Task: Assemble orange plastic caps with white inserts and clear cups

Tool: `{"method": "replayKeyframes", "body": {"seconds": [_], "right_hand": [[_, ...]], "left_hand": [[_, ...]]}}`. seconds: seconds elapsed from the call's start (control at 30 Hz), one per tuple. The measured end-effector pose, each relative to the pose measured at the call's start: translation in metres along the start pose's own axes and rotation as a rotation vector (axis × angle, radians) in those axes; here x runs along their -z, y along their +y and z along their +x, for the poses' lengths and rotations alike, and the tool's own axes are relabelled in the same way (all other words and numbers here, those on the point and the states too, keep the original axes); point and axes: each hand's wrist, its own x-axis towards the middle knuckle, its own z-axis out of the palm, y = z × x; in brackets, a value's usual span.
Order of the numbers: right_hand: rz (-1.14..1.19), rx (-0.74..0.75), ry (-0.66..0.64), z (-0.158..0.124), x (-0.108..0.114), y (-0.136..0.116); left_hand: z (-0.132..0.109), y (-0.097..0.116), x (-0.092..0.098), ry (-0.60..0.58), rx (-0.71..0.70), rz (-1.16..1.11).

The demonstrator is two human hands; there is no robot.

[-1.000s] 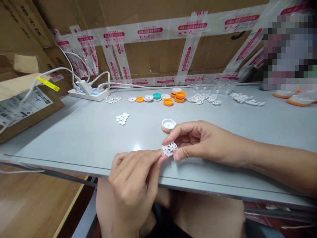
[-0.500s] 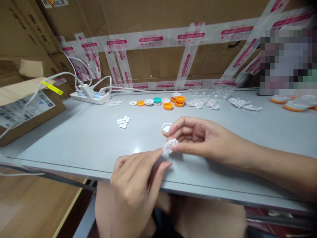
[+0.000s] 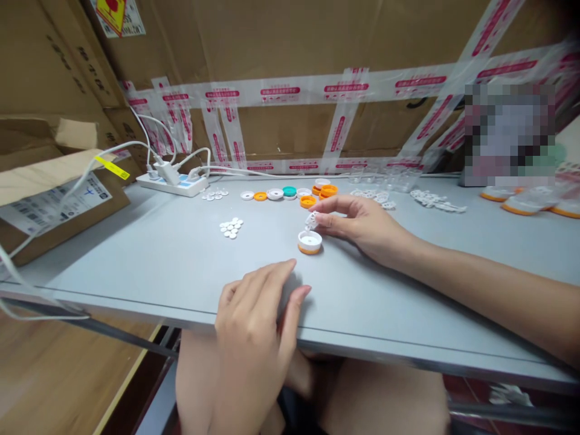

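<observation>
My right hand (image 3: 362,226) pinches a small white openwork piece (image 3: 311,221) between thumb and fingers, just above and behind a round white cup with an orange base (image 3: 310,243). That cup stands on the grey table (image 3: 172,254). Near the front edge, my left hand (image 3: 260,326) is open, thumb and fingers apart, with nothing between them. Several small white discs (image 3: 231,228) lie left of the cup. Behind it is a row of round parts, among them a green ring (image 3: 289,192) and orange rings (image 3: 308,202).
A power strip (image 3: 172,183) with white cables and an open cardboard box (image 3: 67,199) are on the left. White openwork pieces (image 3: 437,201) and clear cups (image 3: 394,175) lie at the back right. Orange-based clear items (image 3: 525,202) stand far right. A taped carton (image 3: 281,133) is behind.
My right hand has moved back and up with the white piece, away from my left hand, uncovering the white and orange cup. The left fingertips no longer touch the piece.
</observation>
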Motion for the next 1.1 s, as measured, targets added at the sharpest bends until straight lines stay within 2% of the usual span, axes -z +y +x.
{"method": "replayKeyframes", "body": {"seconds": [0.1,0.27,0.43,0.63,0.73,0.87,1.1], "right_hand": [[0.140,-0.096,-0.097,-0.004,-0.001,0.000],[-0.029,-0.109,-0.169,-0.023,-0.010,-0.012],[-0.009,-0.142,-0.266,-0.033,-0.014,-0.015],[-0.083,0.050,-0.107,-0.031,-0.005,-0.012],[-0.157,0.165,-0.174,-0.034,-0.002,-0.015],[-0.256,0.311,-0.248,-0.037,-0.002,-0.017],[-0.329,0.373,-0.318,-0.038,-0.001,-0.016]], "left_hand": [[0.001,0.001,0.000,-0.043,0.044,0.044],[0.009,0.006,-0.002,-0.102,0.137,0.099],[0.020,0.013,-0.006,-0.178,0.242,0.086],[0.024,0.016,-0.010,-0.196,0.239,0.058],[0.024,0.015,-0.011,-0.223,0.189,0.036],[0.024,0.015,-0.011,-0.216,0.194,0.046],[0.022,0.016,-0.010,-0.215,0.214,0.039]]}}
